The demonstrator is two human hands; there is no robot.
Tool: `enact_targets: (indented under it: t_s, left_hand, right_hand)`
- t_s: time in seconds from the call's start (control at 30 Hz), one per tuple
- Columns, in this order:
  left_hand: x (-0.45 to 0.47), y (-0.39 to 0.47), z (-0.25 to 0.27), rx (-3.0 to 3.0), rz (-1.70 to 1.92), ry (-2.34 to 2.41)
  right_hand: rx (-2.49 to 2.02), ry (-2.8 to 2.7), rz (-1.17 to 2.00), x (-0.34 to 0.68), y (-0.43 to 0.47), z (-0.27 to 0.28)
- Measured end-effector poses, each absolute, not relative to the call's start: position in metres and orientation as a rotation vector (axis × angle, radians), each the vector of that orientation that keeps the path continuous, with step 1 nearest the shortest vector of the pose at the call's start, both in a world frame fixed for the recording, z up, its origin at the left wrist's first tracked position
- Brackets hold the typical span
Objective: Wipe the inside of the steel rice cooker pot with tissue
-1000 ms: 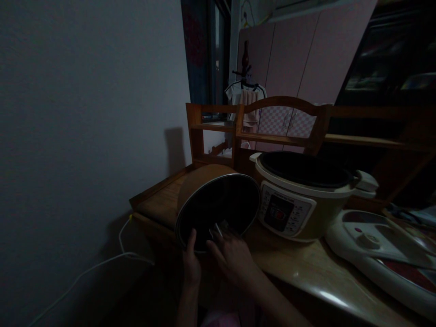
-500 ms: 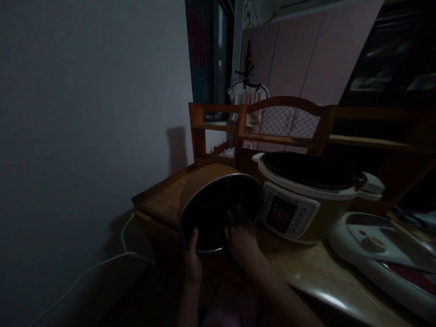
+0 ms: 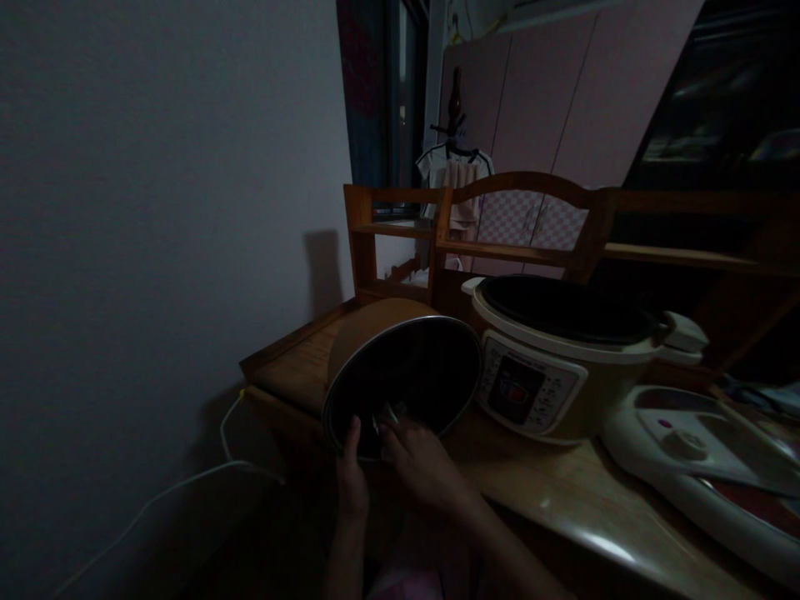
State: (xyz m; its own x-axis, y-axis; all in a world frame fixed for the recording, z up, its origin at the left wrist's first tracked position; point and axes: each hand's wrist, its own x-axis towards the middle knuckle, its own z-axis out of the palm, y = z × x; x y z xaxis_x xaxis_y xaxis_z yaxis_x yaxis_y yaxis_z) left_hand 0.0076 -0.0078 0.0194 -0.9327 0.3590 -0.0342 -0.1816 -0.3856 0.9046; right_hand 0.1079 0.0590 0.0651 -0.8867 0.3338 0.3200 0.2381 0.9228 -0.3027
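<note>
An inner pot [image 3: 368,329] with a tan outside and a dark inside lies tilted on the desk, its mouth facing me. My left hand [image 3: 353,479] grips the near lower rim, thumb over the inside edge and the other fingers hidden beneath. At the lower part of the mouth, my right hand [image 3: 416,458] has its fingers closed on a small crumpled cloth [image 3: 391,414], which looks dark with pale glints. Just right of the pot stands the cooker body [image 3: 531,392], lidless, with a dark opening and a front control panel.
A white appliance part with a knob, perhaps a lid [image 3: 681,450], lies on the wooden desk [image 3: 531,487] at the right. Behind is a wooden shelf rail [image 3: 518,254]. The wall [image 3: 187,208] and a white cable [image 3: 228,442] are at the left.
My right hand has moved left and slightly down along the inside of the pot with the cloth, closer to my left thumb. My left hand and the pot have hardly moved.
</note>
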Motion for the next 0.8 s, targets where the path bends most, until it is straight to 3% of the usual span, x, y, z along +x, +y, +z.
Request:
enact_targets:
  t_s: [0.5, 0.8]
  left_hand:
    - [-0.018, -0.007, -0.050, 0.599, 2.408, 1.621]
    - [-0.004, -0.005, -0.021, 0.423, 2.415, 1.510]
  right_hand:
    - [-0.644, -2.594, -0.204, 0.105, 0.103, 0.055]
    - [-0.696, -2.566, -0.163, 0.096, 0.103, 0.052]
